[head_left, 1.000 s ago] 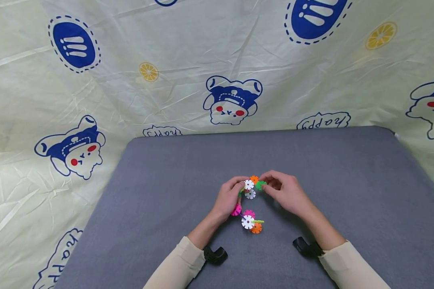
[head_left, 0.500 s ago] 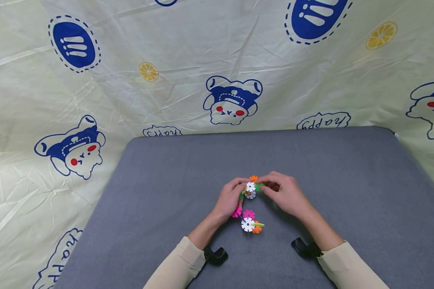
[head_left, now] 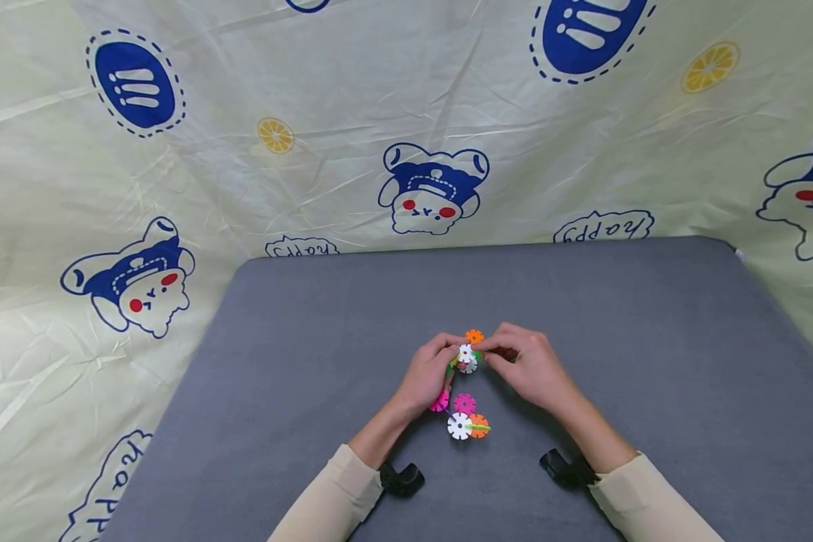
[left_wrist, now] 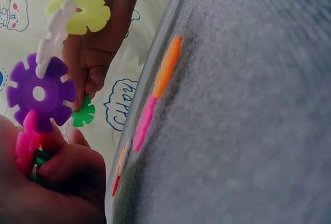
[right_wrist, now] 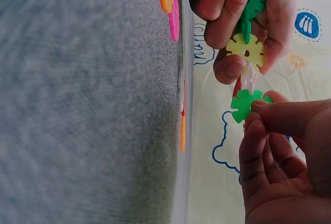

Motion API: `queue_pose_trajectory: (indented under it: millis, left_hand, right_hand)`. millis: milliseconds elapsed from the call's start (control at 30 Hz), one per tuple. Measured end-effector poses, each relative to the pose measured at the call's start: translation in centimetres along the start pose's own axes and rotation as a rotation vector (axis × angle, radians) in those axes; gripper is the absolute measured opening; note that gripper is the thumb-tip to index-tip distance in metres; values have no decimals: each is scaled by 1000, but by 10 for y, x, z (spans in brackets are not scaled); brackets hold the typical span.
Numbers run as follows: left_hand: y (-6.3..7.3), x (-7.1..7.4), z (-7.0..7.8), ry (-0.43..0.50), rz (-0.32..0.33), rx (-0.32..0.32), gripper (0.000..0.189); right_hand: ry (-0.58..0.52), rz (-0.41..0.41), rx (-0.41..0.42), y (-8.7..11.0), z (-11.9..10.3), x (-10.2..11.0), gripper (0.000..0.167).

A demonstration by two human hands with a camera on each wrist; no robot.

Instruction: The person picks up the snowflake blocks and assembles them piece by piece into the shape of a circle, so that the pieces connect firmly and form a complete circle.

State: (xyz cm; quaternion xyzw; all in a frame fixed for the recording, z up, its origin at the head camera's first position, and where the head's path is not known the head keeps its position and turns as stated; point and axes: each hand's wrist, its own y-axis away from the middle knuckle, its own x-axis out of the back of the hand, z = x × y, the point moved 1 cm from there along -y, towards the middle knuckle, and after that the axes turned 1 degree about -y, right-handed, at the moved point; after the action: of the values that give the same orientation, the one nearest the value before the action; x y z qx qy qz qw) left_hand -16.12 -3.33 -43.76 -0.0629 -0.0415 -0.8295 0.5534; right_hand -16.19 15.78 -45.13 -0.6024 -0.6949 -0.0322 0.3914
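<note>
My left hand (head_left: 427, 376) grips a chain of notched plastic discs. A yellow disc (right_wrist: 238, 50) sits by its thumb, with a white disc (right_wrist: 249, 79) slotted on below and darker green discs (right_wrist: 253, 5) behind. Past the little-finger side the chain runs on through a pink disc (left_wrist: 26, 144), a purple disc (left_wrist: 56, 97), another white disc (left_wrist: 51, 38) and a yellow-green disc (left_wrist: 90, 16). My right hand (head_left: 528, 367) pinches a bright green disc (right_wrist: 241, 105) between thumb and fingers, its edge right at the white disc.
On the grey table (head_left: 325, 339) lie an orange disc (left_wrist: 168, 66) and a pink disc (left_wrist: 145, 123), edge to edge under the hanging chain. Farther back are another orange disc (head_left: 474, 336) and a white disc (head_left: 470, 368). A patterned curtain (head_left: 339, 188) hangs behind.
My right hand has moved a little left, bringing the green disc up to the white one. The chain's loose end has dipped slightly toward me; the left hand stays nearly still.
</note>
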Motion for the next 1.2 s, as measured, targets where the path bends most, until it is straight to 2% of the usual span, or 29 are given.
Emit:
queue_pose_trajectory:
  millis: [200,433,733,833,967,1100,1200]
  left_hand:
    - [0,1,-3,-3,-14,-4,27]
    - [-12,-2,-36,-84,28,-28,24]
    - [-12,-5,-34,-11,28,-42,23]
    - [-12,-6,-34,-13,34,-36,22]
    - [-15,-6,-34,-35,69,-33,21]
    - [-17,-3,-34,7,121,-31,24]
    - [-17,0,-34,70,150,-18,23]
  right_hand:
    - [-1,-19,12,1,1,-1,22]
    - [-24,-19,55,1,1,0,23]
    - [-36,23,57,2,5,-3,22]
    - [-31,34,46,2,5,-3,22]
    - [-12,21,-13,1,2,-3,22]
    - [-46,-28,-158,-2,0,-4,28]
    - [-95,-102,-278,-2,2,-6,31]
